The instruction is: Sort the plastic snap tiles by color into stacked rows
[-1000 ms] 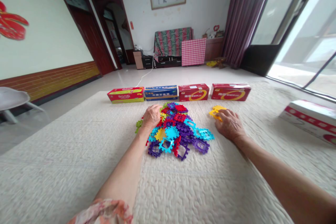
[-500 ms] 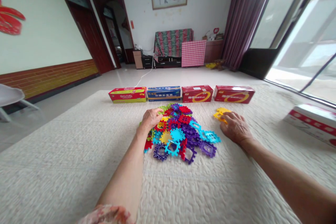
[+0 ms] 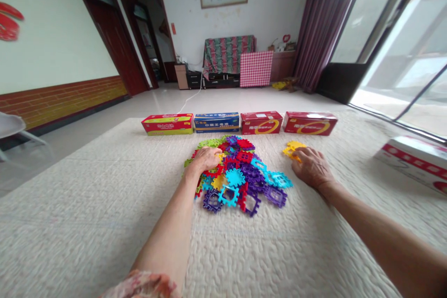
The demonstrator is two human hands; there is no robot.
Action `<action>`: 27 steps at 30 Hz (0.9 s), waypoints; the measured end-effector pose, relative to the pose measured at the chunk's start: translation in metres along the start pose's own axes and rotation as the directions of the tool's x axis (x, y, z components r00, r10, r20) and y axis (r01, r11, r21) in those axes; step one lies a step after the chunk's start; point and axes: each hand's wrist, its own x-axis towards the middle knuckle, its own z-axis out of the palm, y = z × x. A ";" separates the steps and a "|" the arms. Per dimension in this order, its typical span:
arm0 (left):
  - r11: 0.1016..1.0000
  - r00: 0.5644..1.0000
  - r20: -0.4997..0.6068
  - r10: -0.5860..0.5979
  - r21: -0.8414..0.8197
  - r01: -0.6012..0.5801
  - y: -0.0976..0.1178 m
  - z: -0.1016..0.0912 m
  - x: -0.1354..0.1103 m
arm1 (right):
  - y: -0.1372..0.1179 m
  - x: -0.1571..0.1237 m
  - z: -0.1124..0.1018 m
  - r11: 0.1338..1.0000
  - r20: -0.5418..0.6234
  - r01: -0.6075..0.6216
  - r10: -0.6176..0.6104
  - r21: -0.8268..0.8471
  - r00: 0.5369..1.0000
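A heap of plastic interlocking blocks (image 3: 236, 177), flat toothed squares in red, purple, blue, green and yellow, lies on a quilted cover. My left hand (image 3: 206, 158) reaches over the left part of the heap, its fingers closed at a yellow interlocking block (image 3: 220, 155); the fingertips are partly hidden. To the right of the heap, my right hand (image 3: 312, 165) rests low on the cover. Its fingers are curled onto the edge of a small group of yellow interlocking blocks (image 3: 292, 148) and hide part of them.
Behind the heap stand a red-and-yellow box (image 3: 167, 125), a blue box (image 3: 217, 123) and two red boxes (image 3: 261, 123) in a row. A white-and-red box (image 3: 415, 163) sits at the right. A white plastic chair (image 3: 12, 123) is at the far left.
My left hand has shifted right over the heap onto a yellow block, uncovering green blocks behind it. My right hand stays at the yellow blocks. The view has shifted slightly.
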 end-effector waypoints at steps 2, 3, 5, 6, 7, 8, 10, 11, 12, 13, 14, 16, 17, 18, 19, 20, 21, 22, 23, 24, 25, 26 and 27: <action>0.997 1.000 -0.008 -0.024 -0.077 0.023 -0.001 -0.005 -0.001 | 0.000 0.000 0.000 1.000 0.011 -0.006 0.006 0.002 1.000; 0.991 0.999 -0.011 -0.036 -0.127 0.035 -0.002 -0.008 -0.002 | -0.001 0.000 -0.001 1.000 0.014 -0.010 0.010 0.003 1.000; 0.973 0.998 -0.022 -0.058 -0.226 0.052 -0.002 -0.014 -0.003 | -0.002 0.000 -0.002 1.000 0.016 -0.014 0.014 0.004 1.000; 0.961 0.997 -0.035 -0.068 -0.271 0.056 -0.002 -0.017 -0.003 | -0.003 0.001 -0.003 1.000 0.017 -0.014 0.014 0.005 1.000; 0.949 0.996 -0.055 -0.076 -0.309 0.055 -0.002 -0.019 -0.003 | -0.003 0.001 -0.003 1.000 0.018 -0.014 0.014 0.005 1.000; 0.939 0.993 -0.085 -0.083 -0.340 0.050 -0.002 -0.021 -0.003 | -0.004 0.000 -0.004 1.000 0.016 -0.016 0.016 0.006 1.000; 0.925 0.979 -0.173 -0.104 -0.379 0.032 0.001 -0.023 -0.002 | -0.005 0.000 -0.005 1.000 0.006 -0.018 0.018 0.009 1.000; 0.920 0.967 -0.223 -0.122 -0.391 0.026 0.003 -0.023 -0.001 | -0.005 0.000 -0.006 1.000 -0.002 -0.019 0.019 0.016 1.000; 0.913 0.952 -0.269 -0.147 -0.407 0.026 0.006 -0.022 0.000 | -0.005 -0.001 -0.006 0.999 -0.013 -0.020 0.020 0.030 1.000; 0.899 0.936 -0.304 -0.177 -0.437 0.028 0.011 -0.021 0.001 | -0.006 -0.001 -0.006 0.998 -0.026 -0.024 0.025 0.050 0.999; 0.875 0.923 -0.321 -0.210 -0.483 0.031 0.017 -0.019 0.003 | -0.006 -0.002 -0.007 0.996 -0.041 -0.032 0.035 0.078 0.999; 0.812 0.915 -0.304 -0.265 -0.582 0.042 0.034 -0.012 0.010 | -0.006 -0.003 -0.008 0.988 -0.065 -0.057 0.067 0.143 0.996; 0.784 0.923 -0.273 -0.272 -0.619 0.048 0.046 -0.006 0.015 | -0.005 -0.004 -0.009 0.982 -0.065 -0.068 0.080 0.174 0.995; 0.762 0.935 -0.236 -0.267 -0.645 0.055 0.060 0.000 0.022 | -0.005 -0.005 -0.009 0.976 -0.054 -0.075 0.088 0.202 0.995; 0.749 0.948 -0.195 -0.250 -0.660 0.062 0.076 0.007 0.031 | -0.004 -0.006 -0.010 0.971 -0.038 -0.085 0.096 0.224 0.995; 0.736 0.961 -0.153 -0.230 -0.673 0.069 0.093 0.015 0.040 | -0.002 -0.007 -0.010 0.965 -0.028 -0.106 0.116 0.241 0.993; 0.715 0.968 -0.118 -0.222 -0.695 0.079 0.111 0.024 0.049 | 0.000 -0.009 -0.011 0.958 -0.024 -0.133 0.144 0.254 0.989; 0.690 0.974 -0.081 -0.214 -0.718 0.092 0.128 0.034 0.059 | 0.003 -0.011 -0.011 0.950 -0.025 -0.161 0.174 0.267 0.984; 0.673 0.978 -0.050 -0.203 -0.733 0.102 0.144 0.043 0.067 | 0.006 -0.013 -0.012 0.940 -0.030 -0.190 0.206 0.282 0.978; 0.666 0.983 -0.028 -0.184 -0.738 0.104 0.158 0.051 0.074 | 0.009 -0.015 -0.013 0.929 -0.038 -0.216 0.238 0.299 0.970; 0.679 0.986 -0.028 -0.162 -0.728 0.091 0.170 0.058 0.079 | 0.011 -0.018 -0.014 0.918 -0.045 -0.239 0.267 0.317 0.963; 0.710 0.988 -0.049 -0.147 -0.700 0.071 0.179 0.063 0.081 | 0.013 -0.020 -0.015 0.907 -0.049 -0.256 0.288 0.334 0.956; 0.755 0.987 -0.084 -0.134 -0.654 0.047 0.185 0.067 0.081 | 0.014 -0.022 -0.017 0.900 -0.048 -0.263 0.297 0.346 0.954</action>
